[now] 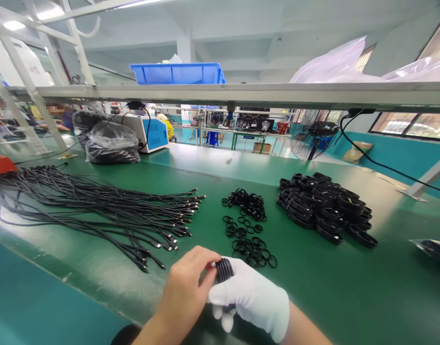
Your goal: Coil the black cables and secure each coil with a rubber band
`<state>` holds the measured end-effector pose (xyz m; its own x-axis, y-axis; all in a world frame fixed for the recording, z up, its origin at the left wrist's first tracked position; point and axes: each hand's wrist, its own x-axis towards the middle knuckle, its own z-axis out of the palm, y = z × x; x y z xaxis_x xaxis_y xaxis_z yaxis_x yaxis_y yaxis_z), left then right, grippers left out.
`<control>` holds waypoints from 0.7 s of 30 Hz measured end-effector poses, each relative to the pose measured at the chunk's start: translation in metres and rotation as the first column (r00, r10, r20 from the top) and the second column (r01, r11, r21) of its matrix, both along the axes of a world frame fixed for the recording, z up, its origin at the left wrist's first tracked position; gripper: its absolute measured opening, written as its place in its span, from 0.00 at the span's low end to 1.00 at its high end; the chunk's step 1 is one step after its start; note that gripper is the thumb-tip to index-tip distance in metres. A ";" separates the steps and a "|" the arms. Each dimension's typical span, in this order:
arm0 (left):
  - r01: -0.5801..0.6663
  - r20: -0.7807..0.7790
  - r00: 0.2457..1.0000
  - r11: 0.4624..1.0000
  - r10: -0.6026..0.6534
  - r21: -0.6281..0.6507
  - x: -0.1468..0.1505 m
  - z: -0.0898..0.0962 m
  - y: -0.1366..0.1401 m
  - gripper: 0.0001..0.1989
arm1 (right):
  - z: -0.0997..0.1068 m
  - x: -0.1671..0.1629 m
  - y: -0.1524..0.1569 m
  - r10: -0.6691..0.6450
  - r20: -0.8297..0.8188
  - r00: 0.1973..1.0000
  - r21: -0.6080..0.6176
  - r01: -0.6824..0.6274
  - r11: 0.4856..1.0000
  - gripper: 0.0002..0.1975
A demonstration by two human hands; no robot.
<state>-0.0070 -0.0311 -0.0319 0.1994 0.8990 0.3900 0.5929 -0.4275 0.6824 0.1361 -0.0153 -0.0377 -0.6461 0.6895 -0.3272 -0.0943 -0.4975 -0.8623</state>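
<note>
Near the front of the bench, my gloved right hand (250, 292) is wrapped round a coiled black cable (224, 269), its loops stacked side by side. My bare left hand (189, 282) pinches the upper left side of that coil between thumb and forefinger; a small light tip shows there. The glove covers the coil's lower part. Just beyond my hands lie loose black rubber rings (250, 249), with a denser heap of rings (246, 201) behind them. To the left, a spread of straight black cables (133, 206) has its metal plugs pointing towards the middle.
Several coiled cables (323, 206) are heaped on the right. A plastic bag (112, 141) and a blue-and-white machine (155, 134) stand at the back left. Overhead, a shelf (259, 93) carries a blue bin (178, 74). Another bag (431, 249) lies at the right edge.
</note>
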 end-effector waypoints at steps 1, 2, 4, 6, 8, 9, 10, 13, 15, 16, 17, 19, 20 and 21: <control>-0.003 -0.022 1.000 0.999 0.004 0.051 0.001 -0.003 -0.001 0.10 | -0.001 0.000 0.000 0.016 0.009 1.000 0.005 -0.016 1.000 0.11; -0.007 -0.037 0.999 0.996 0.010 0.087 0.002 -0.005 -0.002 0.10 | -0.002 0.000 0.000 0.030 0.017 0.999 0.010 -0.030 1.000 0.11; -0.011 -0.042 0.999 0.994 0.016 0.107 0.002 -0.006 -0.002 0.09 | -0.002 0.002 0.001 0.041 0.034 0.999 0.018 -0.042 0.999 0.10; -0.002 -0.030 1.000 0.998 0.004 0.062 0.002 -0.003 0.000 0.09 | 0.000 0.002 0.000 0.036 0.055 0.998 0.033 -0.038 0.999 0.09; 0.019 -0.009 1.000 1.000 -0.019 -0.010 0.002 0.002 0.002 0.12 | 0.005 0.003 0.000 0.038 0.092 0.995 0.061 -0.044 0.997 0.06; 0.032 0.003 0.999 0.999 -0.032 -0.038 0.002 0.004 0.004 0.13 | 0.008 0.002 -0.001 0.043 0.117 0.992 0.075 -0.052 0.996 0.04; 0.043 0.013 0.999 0.998 -0.042 -0.054 0.001 0.005 0.005 0.14 | 0.011 0.002 -0.002 0.046 0.141 0.989 0.085 -0.058 0.995 0.03; 0.044 0.034 0.998 0.999 -0.043 -0.025 0.002 0.002 0.007 0.14 | 0.019 0.001 -0.003 0.036 0.163 0.986 0.081 -0.050 0.995 0.03; 0.030 0.040 0.999 0.999 -0.031 0.019 0.003 -0.002 0.007 0.14 | 0.020 0.000 -0.004 0.027 0.139 0.990 0.070 -0.037 0.997 0.05; 0.026 0.043 0.999 0.999 -0.028 0.034 0.004 -0.004 0.007 0.14 | 0.020 -0.001 -0.004 0.026 0.130 0.991 0.068 -0.035 0.997 0.05; 0.025 0.046 0.999 0.999 -0.027 0.038 0.005 -0.005 0.007 0.14 | 0.018 -0.001 -0.004 0.023 0.128 0.992 0.069 -0.032 0.997 0.06; 0.037 0.053 0.998 0.999 -0.037 0.011 0.007 -0.004 0.007 0.14 | 0.014 -0.002 -0.004 0.013 0.140 0.990 0.072 -0.024 0.997 0.05; 0.052 0.060 0.997 0.998 -0.051 -0.020 0.006 -0.001 0.007 0.14 | 0.011 -0.002 -0.004 0.006 0.141 0.990 0.070 -0.016 0.997 0.05; 0.071 0.073 0.995 0.996 -0.066 -0.059 0.005 0.002 0.008 0.13 | 0.009 -0.002 -0.003 -0.002 0.129 0.992 0.062 -0.006 0.998 0.05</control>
